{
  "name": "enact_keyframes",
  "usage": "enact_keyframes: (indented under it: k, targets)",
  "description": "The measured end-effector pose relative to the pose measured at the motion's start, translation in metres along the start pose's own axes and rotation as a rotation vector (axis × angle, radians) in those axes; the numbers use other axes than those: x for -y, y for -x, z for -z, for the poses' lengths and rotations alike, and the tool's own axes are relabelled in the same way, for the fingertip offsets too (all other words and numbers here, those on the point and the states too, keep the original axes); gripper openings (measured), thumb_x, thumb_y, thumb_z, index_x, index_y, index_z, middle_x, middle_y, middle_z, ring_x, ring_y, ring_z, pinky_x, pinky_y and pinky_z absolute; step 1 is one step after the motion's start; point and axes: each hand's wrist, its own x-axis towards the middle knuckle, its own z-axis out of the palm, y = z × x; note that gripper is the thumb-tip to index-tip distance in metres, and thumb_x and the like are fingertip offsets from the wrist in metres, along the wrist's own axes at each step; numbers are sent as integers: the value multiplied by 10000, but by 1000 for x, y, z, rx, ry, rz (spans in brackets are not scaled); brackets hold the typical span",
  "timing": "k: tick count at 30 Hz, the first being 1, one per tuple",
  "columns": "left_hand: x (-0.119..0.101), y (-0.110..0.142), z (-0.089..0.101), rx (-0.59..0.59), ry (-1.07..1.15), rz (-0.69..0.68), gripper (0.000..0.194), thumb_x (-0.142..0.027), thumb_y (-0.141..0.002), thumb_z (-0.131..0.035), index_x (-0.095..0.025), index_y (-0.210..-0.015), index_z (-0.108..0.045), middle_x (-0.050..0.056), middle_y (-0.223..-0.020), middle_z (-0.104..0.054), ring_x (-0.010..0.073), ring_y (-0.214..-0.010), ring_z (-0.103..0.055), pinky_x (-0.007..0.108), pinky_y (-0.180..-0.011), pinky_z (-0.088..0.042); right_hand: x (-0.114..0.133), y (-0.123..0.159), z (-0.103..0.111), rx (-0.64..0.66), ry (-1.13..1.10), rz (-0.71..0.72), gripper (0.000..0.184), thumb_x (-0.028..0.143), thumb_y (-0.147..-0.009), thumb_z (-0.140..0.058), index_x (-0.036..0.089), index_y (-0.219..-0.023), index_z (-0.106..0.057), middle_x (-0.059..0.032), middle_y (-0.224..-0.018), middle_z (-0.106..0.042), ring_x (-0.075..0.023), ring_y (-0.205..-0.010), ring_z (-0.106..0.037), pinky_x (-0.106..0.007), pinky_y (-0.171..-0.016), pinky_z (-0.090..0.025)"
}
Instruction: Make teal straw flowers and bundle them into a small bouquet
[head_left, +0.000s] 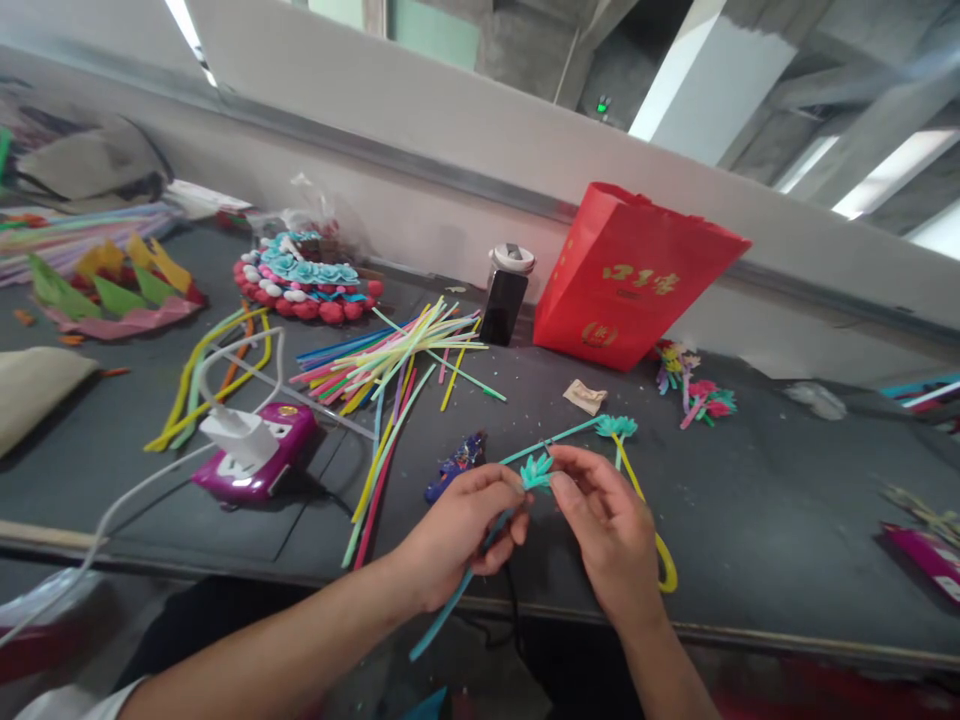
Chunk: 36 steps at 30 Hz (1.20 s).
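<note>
My left hand [459,532] is closed around a teal straw stem [442,615] that slants down toward me over the table's front edge. At the stem's top sits a small teal flower head [537,470]. My right hand [606,530] pinches that flower head with thumb and fingertips. A yellow straw [651,520] curves down behind my right hand; whether the hand grips it is unclear. A second teal flower on a stem [616,427] lies on the dark table [772,520] just beyond my hands.
A pile of coloured straws [390,362] lies at the centre. A purple device with a white plug [251,450] sits at left. A dark bottle [504,293] and red paper bag [626,275] stand at the back. Finished flowers [694,392] lie at right, a decorated round piece [304,280] at back left.
</note>
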Motion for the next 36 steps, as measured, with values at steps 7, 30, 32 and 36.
enact_keyframes:
  k: [7, 30, 32, 36]
  targets:
    - [2, 0, -2, -41, -177, -50, 216, -378, -847, -570, -197, -762, -487, -55, -535, -520, 32, -320, -287, 165, -302, -145, -2, 1, 0, 10, -10, -37, 224, 341, -875, -656, 235, -1070, -686, -20, -963, -718, -126, -779, -681, -183, -654, -560]
    - [-3, 0, 6, 35, 62, -4, 223, -334, -869, -527, -148, -784, -617, -73, -430, -374, 38, -333, -204, 219, -365, -83, -13, 5, 3, -60, -162, -13, 242, 360, -911, -622, 222, -1102, -676, -59, -949, -698, -147, -750, -619, -213, -532, -450]
    - [-3, 1, 7, 57, 73, -6, 240, -346, -884, -517, -142, -822, -627, -70, -449, -392, 35, -338, -206, 217, -372, -92, -13, 5, 3, -76, -159, -17, 253, 361, -909, -620, 207, -1103, -673, -72, -954, -697, -158, -755, -617, -223, -531, -448]
    - [-5, 1, 7, 79, 95, 10, 229, -342, -884, -521, -142, -827, -616, -72, -462, -400, 30, -339, -204, 212, -377, -97, -12, 3, 2, -130, -173, -43, 266, 369, -899, -627, 204, -1104, -668, -72, -949, -697, -160, -742, -608, -221, -516, -445]
